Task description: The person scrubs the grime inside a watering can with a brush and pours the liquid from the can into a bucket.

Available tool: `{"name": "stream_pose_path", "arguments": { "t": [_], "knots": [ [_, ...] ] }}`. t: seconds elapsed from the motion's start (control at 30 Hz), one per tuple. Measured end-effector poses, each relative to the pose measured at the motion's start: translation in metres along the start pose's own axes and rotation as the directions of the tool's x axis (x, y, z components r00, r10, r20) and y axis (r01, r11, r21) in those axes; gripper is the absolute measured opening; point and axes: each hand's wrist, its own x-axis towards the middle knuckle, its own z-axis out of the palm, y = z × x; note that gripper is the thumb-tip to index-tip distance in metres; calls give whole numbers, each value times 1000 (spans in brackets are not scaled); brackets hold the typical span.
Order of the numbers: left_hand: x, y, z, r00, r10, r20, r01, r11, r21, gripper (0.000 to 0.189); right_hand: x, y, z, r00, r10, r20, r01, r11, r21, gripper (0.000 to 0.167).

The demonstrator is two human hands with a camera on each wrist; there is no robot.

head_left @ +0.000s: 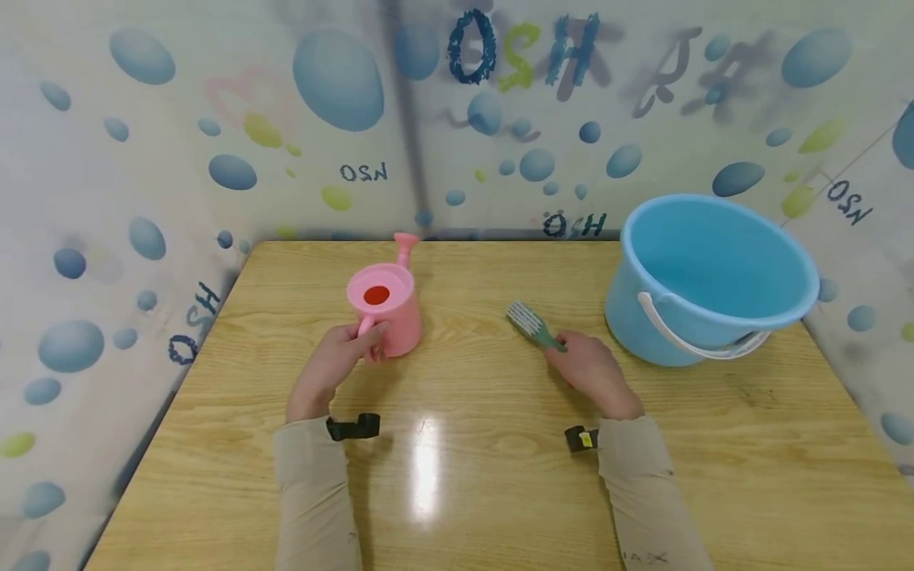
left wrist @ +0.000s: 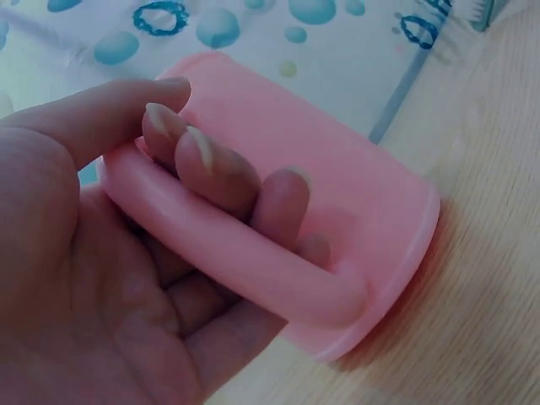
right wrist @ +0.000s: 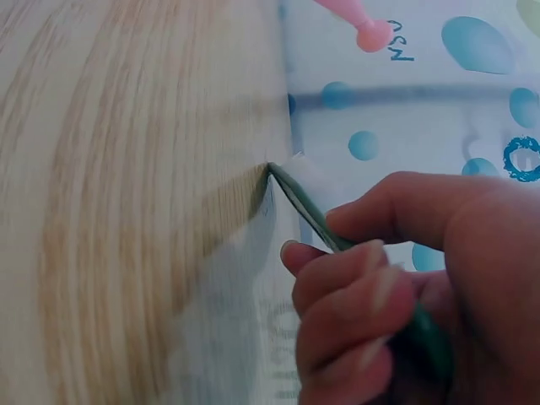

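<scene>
A pink watering can [head_left: 403,321] stands on the left half of the wooden table, its spout pointing away toward the wall. My left hand [head_left: 332,365] grips its handle; in the left wrist view the fingers [left wrist: 215,173] curl through the loop of the handle [left wrist: 228,236], and the can's base seems to be at the table surface. Right of centre, my right hand [head_left: 589,369] pinches the green handle of a small brush [head_left: 527,319], whose pale bristles face up in the head view. The right wrist view shows the brush [right wrist: 299,202] nearly edge-on between thumb and fingers.
A large blue bucket [head_left: 646,317] with a white handle [head_left: 678,341] stands to the right of my right hand. The wooden table [head_left: 485,476] meets a patterned wall covering [head_left: 500,182] at its back and left edges. Glare shines at front centre.
</scene>
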Motion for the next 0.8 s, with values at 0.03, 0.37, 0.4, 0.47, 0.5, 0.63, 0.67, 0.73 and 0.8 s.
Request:
{"name": "stream_pose_path", "arguments": {
  "t": [0.03, 0.37, 0.4, 0.47, 0.5, 0.63, 0.67, 0.73, 0.8],
  "knots": [
    [0, 0, 1, 1000, 6, -5, -6, 1000, 1, 52, 0, 0, 0, 1000, -2, -5, 2, 1000, 9, 23],
    [3, 6, 8, 999, 19, -49, -22, 997, -79, 65, 0, -2, -5, 999, -10, -42, 14, 997, 79, 29],
    [4, 7, 9, 998, 24, -52, -28, 996, -89, 66, 0, -3, -5, 999, -16, -45, 19, 996, 83, 29],
    [4, 8, 10, 997, 37, -66, -43, 994, -103, 68, 1, -2, -5, 999, -18, -48, 23, 995, 98, 30],
    [4, 8, 11, 996, 41, -74, -50, 993, -111, 68, 1, -3, -6, 998, -20, -55, 26, 994, 103, 31],
    [5, 10, 16, 992, 38, -121, -55, 988, -147, 67, 1, -3, -7, 996, -15, -84, 27, 988, 150, 34],
    [6, 11, 17, 990, 36, -135, -57, 987, -150, 66, 1, -3, -7, 995, -14, -98, 29, 986, 162, 35],
    [7, 11, 19, 987, 38, -157, -64, 984, -169, 65, 1, -3, -8, 992, -21, -121, 43, 983, 180, 38],
    [9, 10, 20, 984, 36, -174, -66, 983, -170, 64, 1, -3, -9, 990, -26, -140, 54, 979, 196, 40]
  ]
}}
